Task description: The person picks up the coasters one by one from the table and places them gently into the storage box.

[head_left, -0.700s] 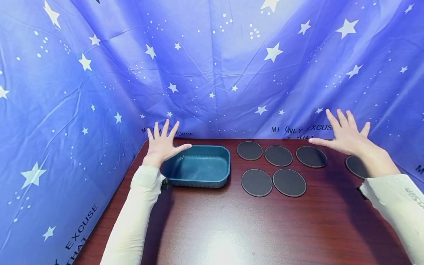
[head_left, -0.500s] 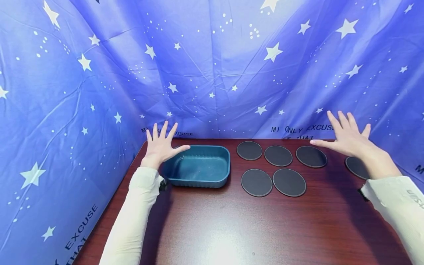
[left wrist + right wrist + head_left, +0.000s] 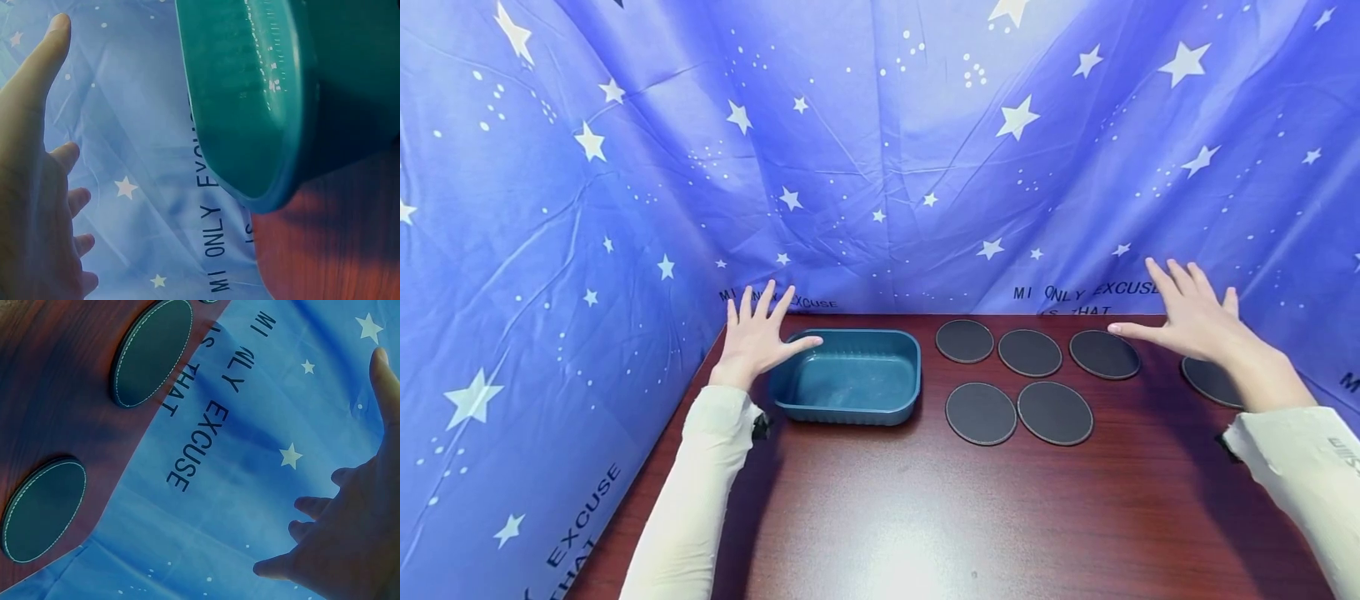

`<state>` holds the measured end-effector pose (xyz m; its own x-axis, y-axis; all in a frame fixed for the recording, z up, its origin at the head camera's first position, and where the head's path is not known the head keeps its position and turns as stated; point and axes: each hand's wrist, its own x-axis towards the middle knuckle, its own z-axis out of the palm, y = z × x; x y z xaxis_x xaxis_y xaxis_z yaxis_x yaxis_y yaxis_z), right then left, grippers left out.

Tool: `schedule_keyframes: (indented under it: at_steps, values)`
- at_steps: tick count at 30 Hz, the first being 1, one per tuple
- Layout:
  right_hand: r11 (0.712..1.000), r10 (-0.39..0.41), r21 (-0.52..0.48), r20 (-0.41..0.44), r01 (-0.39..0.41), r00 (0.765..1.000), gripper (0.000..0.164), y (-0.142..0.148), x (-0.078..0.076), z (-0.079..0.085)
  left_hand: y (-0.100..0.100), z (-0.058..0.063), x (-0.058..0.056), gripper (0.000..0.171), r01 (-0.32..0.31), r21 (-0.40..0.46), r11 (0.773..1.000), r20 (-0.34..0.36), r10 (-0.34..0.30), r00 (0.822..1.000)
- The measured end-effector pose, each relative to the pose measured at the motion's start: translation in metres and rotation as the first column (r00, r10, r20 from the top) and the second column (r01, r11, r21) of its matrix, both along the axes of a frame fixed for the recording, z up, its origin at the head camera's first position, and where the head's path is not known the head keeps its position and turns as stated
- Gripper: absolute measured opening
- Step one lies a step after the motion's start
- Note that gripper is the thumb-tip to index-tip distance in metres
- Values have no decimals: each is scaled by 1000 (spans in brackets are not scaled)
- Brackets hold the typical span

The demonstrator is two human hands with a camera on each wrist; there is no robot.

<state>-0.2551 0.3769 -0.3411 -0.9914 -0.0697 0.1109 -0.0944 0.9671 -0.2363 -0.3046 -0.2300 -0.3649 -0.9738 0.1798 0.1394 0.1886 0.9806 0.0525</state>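
Observation:
My left hand [image 3: 754, 340] is held above the left end of a teal rectangular plastic bin [image 3: 853, 412], fingers spread and nothing in them. In the left wrist view the bin [image 3: 237, 125] stands apart from the thumb and fingers. My right hand [image 3: 1202, 321] hovers at the right, fingers spread, between a round black coaster [image 3: 1105, 354] and another coaster [image 3: 1208, 382] partly hidden behind the wrist. Both of these coasters show pale stitched rims in the right wrist view, where the hand [image 3: 350, 544] holds nothing.
Several more black coasters lie flat right of the bin, among them a back one [image 3: 965, 342] and a front one [image 3: 1056, 413]. The dark red wooden table [image 3: 1000, 517] meets a blue star-printed curtain [image 3: 880, 167] at its back and left.
My left hand has drifted slightly left and down. The right hand has lowered a little and shifted slightly right. Bin and coasters stay where they were.

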Motion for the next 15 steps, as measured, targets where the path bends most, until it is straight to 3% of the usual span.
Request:
schedule_keyframes:
  at_steps: [8,15]
  values:
    - [1000,2,-8,12,-2,1000,116,9,4,-7,-5,-3,4,108,29,24,999,12,-29,999]
    - [1000,18,-16,15,-18,1000,116,19,5,-14,-15,-14,11,108,46,71,996,24,-48,999]
